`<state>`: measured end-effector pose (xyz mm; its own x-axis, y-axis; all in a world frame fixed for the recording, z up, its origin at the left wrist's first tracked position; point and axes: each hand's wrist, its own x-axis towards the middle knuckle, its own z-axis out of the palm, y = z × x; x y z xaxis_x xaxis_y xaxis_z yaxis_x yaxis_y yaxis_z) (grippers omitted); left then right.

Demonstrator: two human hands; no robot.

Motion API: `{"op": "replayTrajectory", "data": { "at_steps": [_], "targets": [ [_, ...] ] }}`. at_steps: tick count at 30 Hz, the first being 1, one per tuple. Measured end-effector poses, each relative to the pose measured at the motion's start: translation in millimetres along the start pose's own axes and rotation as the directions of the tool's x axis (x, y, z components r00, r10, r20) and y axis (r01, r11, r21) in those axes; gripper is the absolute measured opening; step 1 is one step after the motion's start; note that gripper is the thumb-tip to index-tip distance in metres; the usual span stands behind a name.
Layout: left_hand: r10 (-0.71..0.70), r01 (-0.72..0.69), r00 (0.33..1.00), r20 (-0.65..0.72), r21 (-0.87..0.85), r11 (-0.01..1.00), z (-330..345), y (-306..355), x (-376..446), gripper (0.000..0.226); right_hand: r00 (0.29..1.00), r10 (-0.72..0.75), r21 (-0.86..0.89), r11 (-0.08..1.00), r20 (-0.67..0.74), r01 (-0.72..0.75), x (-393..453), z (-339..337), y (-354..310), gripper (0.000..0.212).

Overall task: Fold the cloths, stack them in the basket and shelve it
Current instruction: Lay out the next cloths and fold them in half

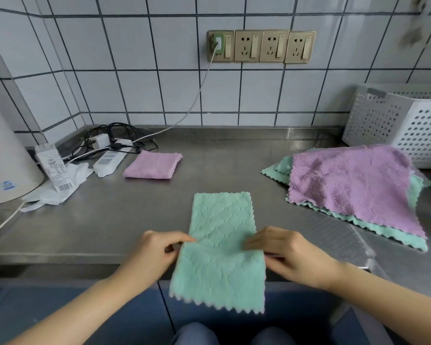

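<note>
A green cloth (220, 247), folded into a long strip, lies on the steel counter (110, 215) with its near half hanging over the front edge. My left hand (157, 250) pinches its left edge at the counter's lip. My right hand (288, 252) pinches the right edge at the same height. One folded purple cloth (152, 165) sits at the back left. To the right lies a pile of unfolded cloths, a purple one (353, 185) on top of green ones (393, 232). The white perforated basket (403, 125) stands at the back right.
A power strip (108, 160) with tangled cables, a small carton (54, 168), a plastic bag (57, 188) and a white appliance (3, 158) crowd the back left. A cable runs up to wall sockets (261, 46). Blue cabinet fronts sit below the counter edge.
</note>
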<state>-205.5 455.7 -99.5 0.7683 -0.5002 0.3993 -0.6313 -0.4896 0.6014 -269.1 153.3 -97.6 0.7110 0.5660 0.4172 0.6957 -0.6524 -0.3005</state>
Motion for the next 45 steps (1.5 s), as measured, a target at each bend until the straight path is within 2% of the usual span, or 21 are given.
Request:
{"op": "replayTrajectory", "data": {
  "at_steps": [2,4,6,8,11,14,18,21,24,26,29,30,32,34,37,41,43,44,45],
  "targets": [
    [-0.204,0.206,0.979,0.031,-0.12,0.971,0,10,16,0.039,0.96,0.268,0.17,0.953,-0.086,-0.251,12,-3,-2,0.019],
    [-0.358,0.36,0.933,0.044,-0.197,0.912,-1,17,36,0.011,0.82,0.565,0.304,0.801,-0.093,-0.517,31,-3,1,0.031],
    [-0.489,0.494,0.869,0.078,-0.197,0.847,1,17,53,0.023,0.646,0.763,0.399,0.602,-0.031,-0.692,49,-3,7,0.031],
    [-0.577,0.591,0.806,0.128,-0.206,0.78,4,15,63,0.023,0.523,0.849,0.422,0.45,0.071,-0.787,64,-3,10,0.028],
    [-0.61,0.622,0.783,0.123,-0.158,0.767,10,9,70,0.022,0.443,0.891,0.273,0.404,0.096,-0.873,77,-1,13,0.039],
    [-0.568,0.568,0.823,0.035,-0.11,0.816,18,3,71,0.021,0.454,0.891,0.141,0.449,0.0,-0.882,78,5,15,0.034],
    [-0.457,0.46,0.879,-0.135,-0.011,0.888,25,-4,66,0.025,0.512,0.847,0.171,0.531,-0.143,-0.83,72,12,9,0.026],
    [-0.473,0.478,0.864,-0.172,-0.012,0.878,27,-4,65,0.024,0.501,0.854,0.109,0.516,-0.142,-0.849,72,16,12,0.022],
    [-0.494,0.503,0.858,-0.143,0.038,0.863,25,0,70,0.023,0.475,0.877,0.042,0.478,-0.073,-0.877,77,15,19,0.018],
    [-0.475,0.487,0.871,-0.127,0.094,0.868,23,6,71,0.024,0.444,0.895,0.047,0.445,-0.026,-0.894,82,11,19,0.028],
    [-0.435,0.444,0.896,-0.087,0.188,0.876,23,19,68,0.047,0.404,0.914,-0.031,0.403,-0.031,-0.915,90,6,5,0.061],
    [-0.421,0.426,0.904,-0.07,0.234,0.874,25,23,67,0.053,0.421,0.906,-0.106,0.415,-0.038,-0.903,92,7,-3,0.069],
    [-0.407,0.402,0.912,-0.049,0.3,0.865,27,28,65,0.058,0.505,0.863,-0.278,0.481,-0.021,-0.832,92,14,-17,0.082],
    [-0.398,0.39,0.916,-0.042,0.323,0.862,26,29,62,0.059,0.586,0.81,-0.375,0.547,0.012,-0.748,87,20,-24,0.076],
    [-0.408,0.395,0.913,-0.028,0.318,0.862,19,24,55,0.064,0.595,0.803,-0.438,0.542,0.021,-0.717,75,13,-20,0.062],
    [-0.453,0.419,0.891,0.029,0.33,0.846,14,25,53,0.071,0.617,0.787,-0.498,0.541,0.015,-0.678,61,4,-15,0.056],
    [-0.479,0.453,0.875,0.076,0.22,0.864,16,30,57,0.07,0.634,0.772,-0.518,0.555,0.031,-0.651,58,3,-14,0.055],
    [-0.52,0.516,0.848,0.102,0.065,0.854,18,32,61,0.07,0.639,0.768,-0.517,0.56,0.033,-0.647,58,3,-14,0.055],
    [-0.575,0.589,0.807,0.134,-0.134,0.797,18,35,65,0.072,0.642,0.766,-0.511,0.563,0.029,-0.649,58,4,-13,0.055]
  ]
}}
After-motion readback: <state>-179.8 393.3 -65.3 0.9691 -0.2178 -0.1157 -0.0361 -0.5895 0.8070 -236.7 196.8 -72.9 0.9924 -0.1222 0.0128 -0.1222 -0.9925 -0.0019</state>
